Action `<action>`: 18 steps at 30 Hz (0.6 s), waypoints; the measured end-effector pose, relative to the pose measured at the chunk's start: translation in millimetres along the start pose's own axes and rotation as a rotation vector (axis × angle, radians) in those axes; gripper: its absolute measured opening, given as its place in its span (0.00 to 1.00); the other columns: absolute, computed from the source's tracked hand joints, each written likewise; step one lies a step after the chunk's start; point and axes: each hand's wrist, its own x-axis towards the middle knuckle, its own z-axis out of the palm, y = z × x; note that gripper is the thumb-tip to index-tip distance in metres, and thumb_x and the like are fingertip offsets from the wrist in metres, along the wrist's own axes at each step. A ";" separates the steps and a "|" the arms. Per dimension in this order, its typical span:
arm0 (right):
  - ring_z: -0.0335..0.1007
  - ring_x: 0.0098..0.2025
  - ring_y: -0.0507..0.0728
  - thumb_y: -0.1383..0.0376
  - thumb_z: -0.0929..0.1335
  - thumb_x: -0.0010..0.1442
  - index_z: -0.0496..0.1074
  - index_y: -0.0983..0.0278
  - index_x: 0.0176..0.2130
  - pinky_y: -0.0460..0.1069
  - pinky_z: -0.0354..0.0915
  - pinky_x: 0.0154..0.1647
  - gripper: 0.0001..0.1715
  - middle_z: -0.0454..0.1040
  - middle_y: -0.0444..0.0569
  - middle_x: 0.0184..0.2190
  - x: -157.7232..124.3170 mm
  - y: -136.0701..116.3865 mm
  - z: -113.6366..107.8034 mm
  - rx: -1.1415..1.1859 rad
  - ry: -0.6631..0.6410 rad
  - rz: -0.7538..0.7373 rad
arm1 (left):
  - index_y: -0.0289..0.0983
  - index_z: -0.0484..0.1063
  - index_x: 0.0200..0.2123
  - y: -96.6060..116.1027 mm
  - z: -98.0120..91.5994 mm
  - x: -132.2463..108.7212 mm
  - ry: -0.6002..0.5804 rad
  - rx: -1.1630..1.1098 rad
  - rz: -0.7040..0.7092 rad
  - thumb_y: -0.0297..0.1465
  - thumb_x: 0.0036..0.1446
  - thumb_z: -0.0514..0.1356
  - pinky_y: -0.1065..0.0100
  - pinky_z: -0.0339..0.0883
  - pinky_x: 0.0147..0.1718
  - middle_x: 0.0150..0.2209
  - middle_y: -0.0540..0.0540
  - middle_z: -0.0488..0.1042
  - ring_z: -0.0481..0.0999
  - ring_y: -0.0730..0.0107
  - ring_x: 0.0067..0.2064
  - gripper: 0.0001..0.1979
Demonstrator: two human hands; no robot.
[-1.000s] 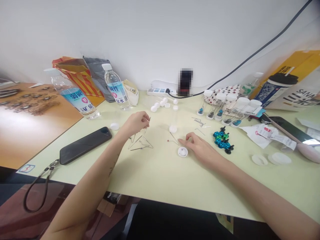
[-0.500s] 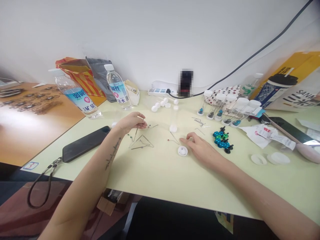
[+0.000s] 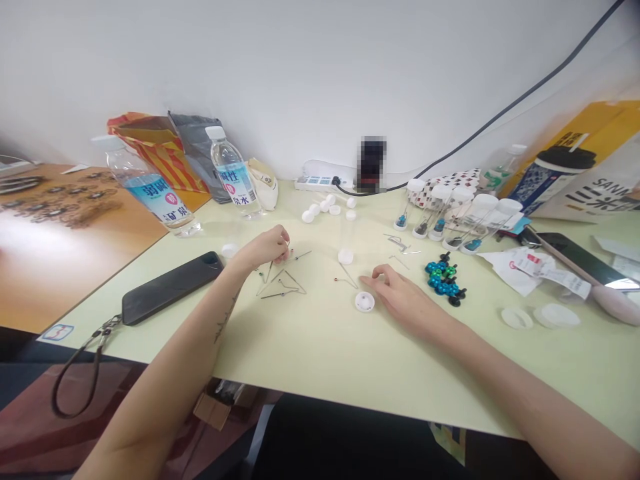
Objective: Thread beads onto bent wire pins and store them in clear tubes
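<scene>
My left hand (image 3: 265, 247) hangs just above the table with its fingertips pinched on a thin metal wire pin (image 3: 299, 255). Below it lie bent wire triangle shapes (image 3: 281, 288). My right hand (image 3: 397, 297) rests on the pale green tabletop (image 3: 320, 347) with its fingers loosely curled, holding nothing. Its fingertips are close to a white bottle cap (image 3: 365, 302) and a thin pin with a red tip (image 3: 347, 275). A small white cap (image 3: 345, 257) stands farther up.
A black phone (image 3: 173, 288) with a lanyard lies at left. Water bottles (image 3: 150, 190) and a power strip (image 3: 320, 183) stand at the back. To the right are capped glass tubes (image 3: 450, 220), blue-green beads (image 3: 443, 275), and papers (image 3: 530, 272).
My left hand has dropped slightly toward the wire shapes, and the pin now points right from its fingertips. My right hand has barely moved.
</scene>
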 end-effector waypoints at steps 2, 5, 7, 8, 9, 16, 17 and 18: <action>0.65 0.40 0.60 0.70 0.57 0.62 0.61 0.54 0.58 0.53 0.63 0.41 0.26 0.62 0.55 0.54 -0.2 0.5 0.9 0.012 0.011 0.003 | 0.39 0.62 0.35 0.2 0.0 -0.8 -0.014 0.064 0.019 0.25 0.42 0.54 0.68 0.62 0.25 0.24 0.50 0.73 0.72 0.65 0.25 0.13; 0.66 0.41 0.60 0.70 0.58 0.62 0.62 0.54 0.58 0.53 0.63 0.41 0.26 0.62 0.55 0.54 -0.3 1.2 1.6 0.026 0.025 0.007 | 0.39 0.63 0.35 3.3 -0.3 -4.5 -0.044 0.141 0.041 0.26 0.42 0.54 0.67 0.60 0.25 0.22 0.50 0.72 0.71 0.64 0.25 0.13; 0.67 0.41 0.60 0.70 0.58 0.62 0.62 0.55 0.57 0.53 0.63 0.41 0.25 0.63 0.55 0.54 -0.3 1.5 1.7 0.029 0.032 0.007 | 0.40 0.64 0.36 6.0 -0.6 -7.4 -0.070 0.174 0.051 0.26 0.42 0.53 0.68 0.59 0.24 0.20 0.51 0.70 0.70 0.64 0.24 0.14; 0.67 0.41 0.60 0.70 0.58 0.62 0.62 0.55 0.57 0.53 0.63 0.41 0.25 0.63 0.56 0.54 -0.2 1.6 1.6 0.025 0.036 0.007 | 0.40 0.64 0.36 7.4 -0.8 -8.7 -0.094 0.193 0.053 0.26 0.42 0.53 0.68 0.59 0.24 0.19 0.51 0.70 0.69 0.64 0.24 0.14; 0.67 0.41 0.60 0.70 0.58 0.62 0.62 0.55 0.57 0.53 0.63 0.41 0.25 0.64 0.56 0.54 -0.2 1.7 1.6 0.021 0.037 0.007 | 0.40 0.65 0.37 8.7 -1.2 -10.0 -0.118 0.216 0.052 0.26 0.42 0.53 0.68 0.58 0.23 0.19 0.51 0.69 0.69 0.64 0.24 0.14; 0.68 0.43 0.60 0.71 0.58 0.62 0.62 0.56 0.57 0.53 0.64 0.41 0.25 0.63 0.55 0.55 -0.8 -0.9 -0.4 -0.020 0.003 0.025 | 0.40 0.63 0.42 11.3 -9.5 -13.2 -0.057 0.307 -0.013 0.29 0.48 0.52 0.68 0.59 0.21 0.28 0.47 0.69 0.66 0.68 0.23 0.16; 0.69 0.43 0.60 0.70 0.58 0.62 0.62 0.55 0.57 0.52 0.63 0.41 0.25 0.63 0.54 0.54 -0.9 -2.1 -1.7 -0.026 0.004 0.028 | 0.40 0.63 0.42 10.2 -11.1 -12.6 -0.051 0.313 -0.021 0.29 0.48 0.52 0.68 0.59 0.21 0.29 0.47 0.70 0.66 0.68 0.23 0.15; 0.69 0.42 0.59 0.70 0.58 0.63 0.62 0.56 0.57 0.51 0.63 0.40 0.24 0.65 0.53 0.54 -0.8 -3.5 -3.5 -0.034 0.006 0.031 | 0.40 0.63 0.41 8.9 -12.5 -11.7 -0.049 0.318 -0.021 0.30 0.49 0.52 0.68 0.59 0.22 0.29 0.47 0.70 0.66 0.68 0.24 0.14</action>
